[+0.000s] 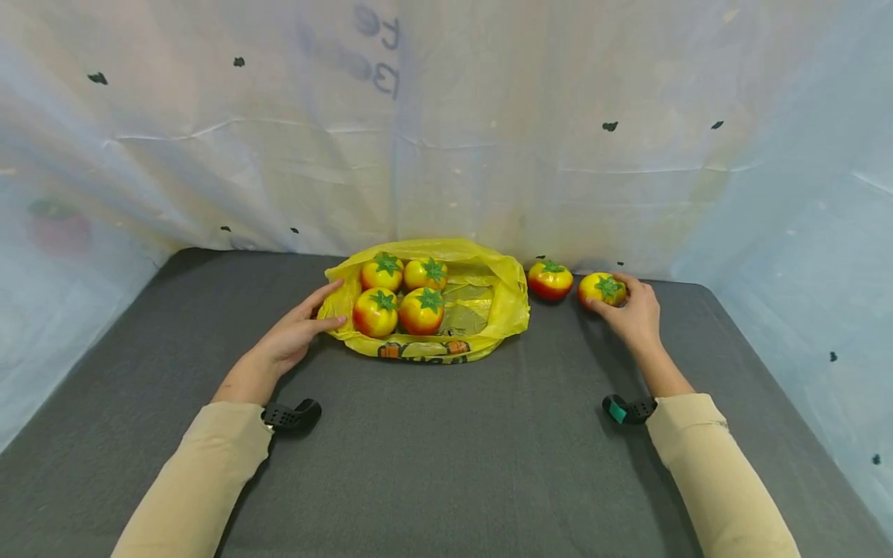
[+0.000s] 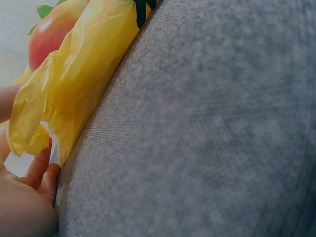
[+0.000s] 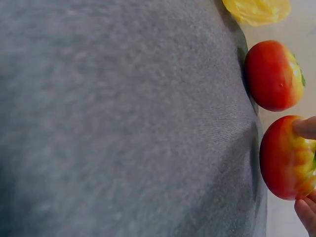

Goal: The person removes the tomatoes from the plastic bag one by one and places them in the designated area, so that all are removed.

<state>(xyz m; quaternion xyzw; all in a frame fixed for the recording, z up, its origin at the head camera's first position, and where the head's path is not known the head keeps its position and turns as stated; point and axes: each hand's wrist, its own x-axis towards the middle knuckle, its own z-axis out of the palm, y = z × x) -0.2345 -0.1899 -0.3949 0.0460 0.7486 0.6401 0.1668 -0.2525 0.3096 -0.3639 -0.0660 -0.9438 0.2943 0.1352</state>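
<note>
A yellow plastic bag lies with its mouth open upward, and several red-and-yellow tomatoes with green star-shaped tops sit in its left half. My left hand rests at the bag's left end, thumb and forefinger spread apart along its rim. In the left wrist view, the thin bag film hangs beside the hand's fingers, which lie low by the table. To the right of the bag, my right hand grips a loose tomato between thumb and fingers. Its red side faces the right wrist camera.
Another loose tomato stands between the bag and the gripped one, near the table's back edge. The dark grey table is bordered by pale plastic sheeting at the back and sides.
</note>
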